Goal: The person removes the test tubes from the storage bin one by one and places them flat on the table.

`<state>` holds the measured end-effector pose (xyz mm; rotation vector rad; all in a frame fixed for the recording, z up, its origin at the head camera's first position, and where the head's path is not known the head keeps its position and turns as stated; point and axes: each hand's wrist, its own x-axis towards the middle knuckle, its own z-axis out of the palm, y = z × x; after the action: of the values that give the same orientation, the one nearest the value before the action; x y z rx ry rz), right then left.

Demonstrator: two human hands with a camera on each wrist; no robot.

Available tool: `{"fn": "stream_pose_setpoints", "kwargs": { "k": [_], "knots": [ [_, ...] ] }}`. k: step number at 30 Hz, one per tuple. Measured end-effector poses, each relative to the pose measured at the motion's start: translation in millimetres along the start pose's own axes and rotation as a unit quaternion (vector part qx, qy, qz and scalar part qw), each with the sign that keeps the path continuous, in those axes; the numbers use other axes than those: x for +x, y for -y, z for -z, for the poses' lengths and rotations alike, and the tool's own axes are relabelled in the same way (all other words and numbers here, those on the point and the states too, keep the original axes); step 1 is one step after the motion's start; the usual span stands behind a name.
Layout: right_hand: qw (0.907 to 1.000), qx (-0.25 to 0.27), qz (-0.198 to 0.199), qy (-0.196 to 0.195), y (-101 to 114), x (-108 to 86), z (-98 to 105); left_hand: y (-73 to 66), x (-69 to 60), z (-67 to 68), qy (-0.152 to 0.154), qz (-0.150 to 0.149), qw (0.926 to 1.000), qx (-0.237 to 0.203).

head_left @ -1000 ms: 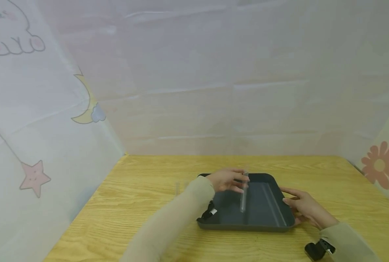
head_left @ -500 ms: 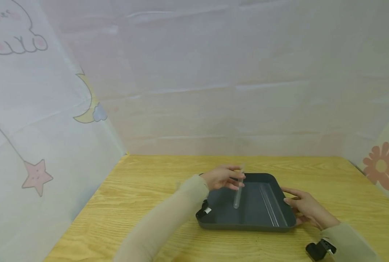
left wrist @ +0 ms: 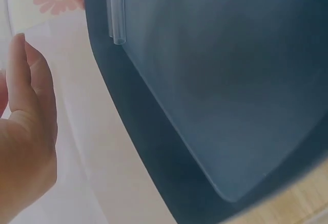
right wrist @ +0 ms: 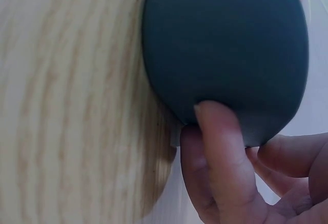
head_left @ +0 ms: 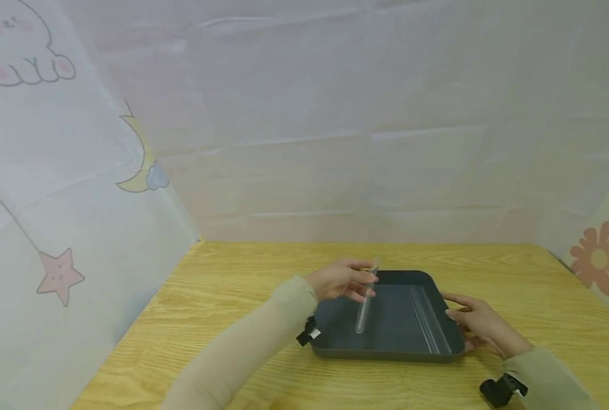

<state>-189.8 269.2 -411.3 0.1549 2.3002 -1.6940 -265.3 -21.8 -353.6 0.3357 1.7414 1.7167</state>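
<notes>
A clear test tube [head_left: 364, 310] is pinched in my left hand [head_left: 342, 280], held aslant above the dark grey tray [head_left: 386, 356], its rounded end pointing down. That tube does not show in the left wrist view, where my left hand [left wrist: 31, 126] is beside the tray's wall [left wrist: 136, 116]. Inside the tray, two clear tubes [head_left: 423, 319] lie side by side along the right; their ends [left wrist: 118, 32] also appear in the left wrist view. My right hand [head_left: 484, 327] grips the tray's right side, with fingers [right wrist: 223, 152] against the outer wall [right wrist: 225, 55].
The tray stands on a wood-grain table [head_left: 222, 319]. Pale printed sheets [head_left: 304, 125] rise behind the table and at both sides. My left sleeve [head_left: 248, 336] crosses over the table left of the tray.
My left hand has moved slightly left with the test tube, and the tube leans more. Tubes seen earlier on the table at left are now hidden behind the left arm. The right hand stays put.
</notes>
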Motion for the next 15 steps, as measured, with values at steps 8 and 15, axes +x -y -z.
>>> {"fn": "stream_pose_setpoints", "kwargs": {
  "k": [8, 15],
  "knots": [
    [1.0, 0.006, -0.001, 0.006, 0.8, -0.3, 0.4, 1.7, -9.1, 6.4, -0.018, -0.009, 0.9998, -0.006],
    [0.9999, 0.004, 0.001, 0.013, 1.1, -0.7, 0.0, 1.8, -19.5, 17.3, -0.021, -0.014, 0.9997, -0.007]
  ]
}}
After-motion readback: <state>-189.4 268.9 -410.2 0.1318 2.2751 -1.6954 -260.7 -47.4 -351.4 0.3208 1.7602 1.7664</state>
